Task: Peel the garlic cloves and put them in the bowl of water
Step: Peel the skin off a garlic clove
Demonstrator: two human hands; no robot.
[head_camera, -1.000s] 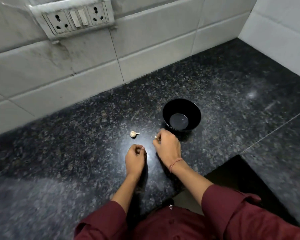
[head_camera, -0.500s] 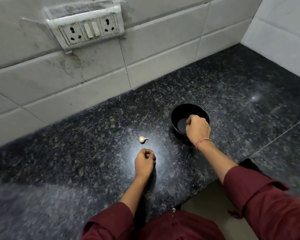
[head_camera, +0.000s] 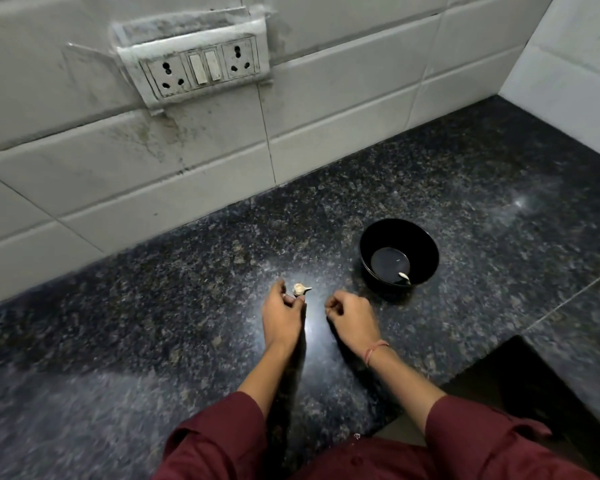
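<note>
papery garlic clove (head_camera: pixel 300 289) near glossy round bowl (head_camera: pixel 395 233) (black)

Polished speckled granite countertop (head_camera: pixel 465 188) gleams; glossy black bowl (head_camera: pixel 427 249); matt, smudged white wall tiles (head_camera: pixel 326 98); maroon cloth sleeves (head_camera: pixel 222 441).
</note>
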